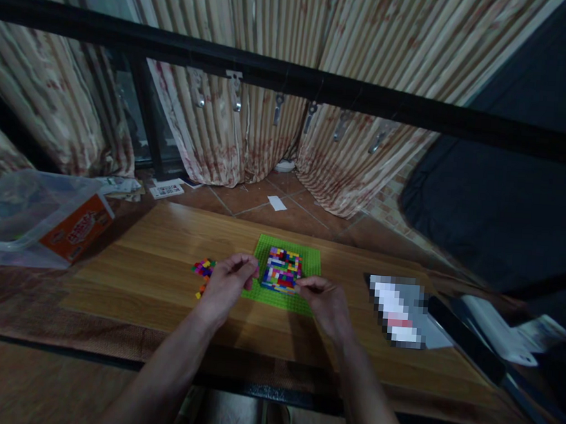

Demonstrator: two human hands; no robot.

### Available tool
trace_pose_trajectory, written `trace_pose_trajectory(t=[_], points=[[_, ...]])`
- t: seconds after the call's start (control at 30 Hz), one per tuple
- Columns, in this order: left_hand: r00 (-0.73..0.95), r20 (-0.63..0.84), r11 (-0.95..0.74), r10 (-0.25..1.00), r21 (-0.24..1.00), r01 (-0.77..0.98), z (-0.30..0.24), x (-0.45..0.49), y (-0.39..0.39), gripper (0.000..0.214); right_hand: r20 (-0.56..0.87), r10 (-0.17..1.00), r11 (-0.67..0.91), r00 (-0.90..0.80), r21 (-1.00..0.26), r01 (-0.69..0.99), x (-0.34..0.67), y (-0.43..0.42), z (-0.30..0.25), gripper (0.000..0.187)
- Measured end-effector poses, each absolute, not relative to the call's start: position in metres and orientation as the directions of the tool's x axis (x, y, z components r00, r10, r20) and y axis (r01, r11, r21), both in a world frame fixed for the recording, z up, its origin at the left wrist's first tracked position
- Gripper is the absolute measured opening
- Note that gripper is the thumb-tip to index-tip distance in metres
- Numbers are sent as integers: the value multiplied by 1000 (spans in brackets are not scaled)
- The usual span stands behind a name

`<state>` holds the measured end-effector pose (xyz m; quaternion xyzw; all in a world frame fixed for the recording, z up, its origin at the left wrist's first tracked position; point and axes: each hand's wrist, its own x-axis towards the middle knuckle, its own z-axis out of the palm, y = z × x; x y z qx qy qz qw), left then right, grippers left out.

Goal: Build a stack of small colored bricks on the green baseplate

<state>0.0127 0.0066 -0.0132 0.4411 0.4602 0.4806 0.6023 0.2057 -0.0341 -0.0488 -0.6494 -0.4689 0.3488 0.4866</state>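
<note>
The build [282, 270] is sitting on the green plate [311, 260], made of small bricks in many colours, and its top is looking uneven, with darker recesses in the upper half. The right hand [323, 299] is hovering at the build's near right corner, its fingers narrow; I am not able to tell whether they are pinching a small brick or only touching the side. The left hand [230, 273] is sitting at the plate's left edge, thumb and forefinger close together, and I am not managing to see whether anything is between them.

For good seating, I am favouring a brick held by its sides, squared to its neighbours before any pressure, then pushed straight down. I am also wanting a steadying touch on the plate, since a sideways shove is risking a slide or a loosened corner.

Just left of that left hand, loose bricks [204, 268] are lying in a small heap, partly screened by the hand, so I am judging shallow, one-at-a-time picks safest. All of this is resting on the wooden counter [164, 249]. Farther left a clear bin [30, 220] is standing, and beyond the counter curtains [281, 31] are hanging.
</note>
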Motion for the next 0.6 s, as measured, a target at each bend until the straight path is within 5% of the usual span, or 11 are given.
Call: trace_pose_trajectory(t=[0.43,0.6], points=[[262,-141,160,955,986,-51,-23,24,3,20,90,883,24,461,-989,147,220,-35,-35,18],[306,-189,230,933,968,-104,-26,33,-3,24,145,912,105,384,-987,122,208,-36,-29,14]])
